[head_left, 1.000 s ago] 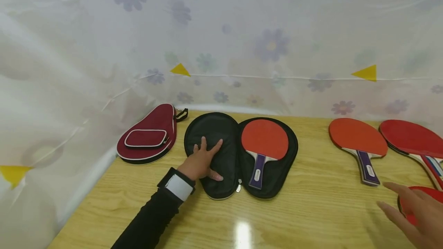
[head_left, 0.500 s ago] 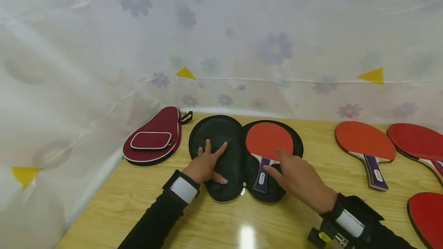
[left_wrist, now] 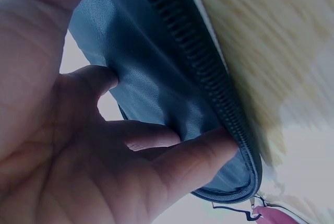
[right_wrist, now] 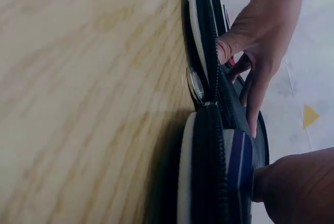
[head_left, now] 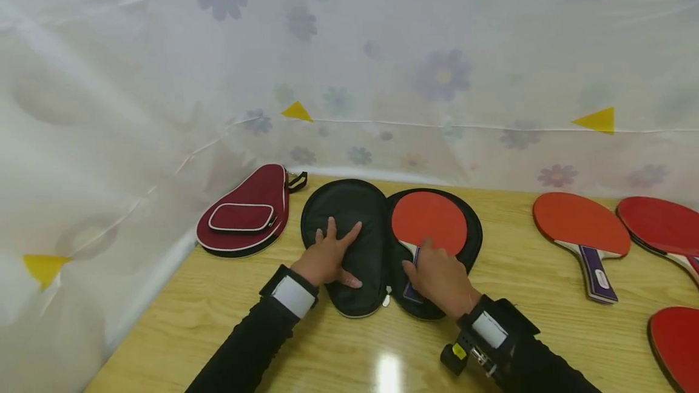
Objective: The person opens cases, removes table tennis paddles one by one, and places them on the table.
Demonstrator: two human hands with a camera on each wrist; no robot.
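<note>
An unfolded black zip paddle case point(head_left: 349, 199) lies on the table. My left hand point(head_left: 327, 259) rests on its left half with the fingers spread; in the left wrist view the fingertips touch the dark fabric beside the zip teeth point(left_wrist: 182, 41). On the right half lies a table tennis paddle point(head_left: 428, 220) with an orange-red face and a purple handle. My right hand point(head_left: 441, 275) is over that handle, thumb on its left side and index finger toward the blade's base. Part of the handle is hidden. In the right wrist view the thumb touches the handle point(right_wrist: 237, 166).
A maroon paddle case point(head_left: 246, 214) with a front pocket lies at the far left. To the right are an orange-faced paddle point(head_left: 581, 223), a red paddle point(head_left: 658, 223) and another red paddle point(head_left: 677, 341) nearer the front. A flowered sheet point(head_left: 382, 47) hangs behind the table.
My right hand has come left from beside the right-hand paddles and down onto the handle of the paddle in the case. My left hand has stayed on the case. The view has shifted slightly.
</note>
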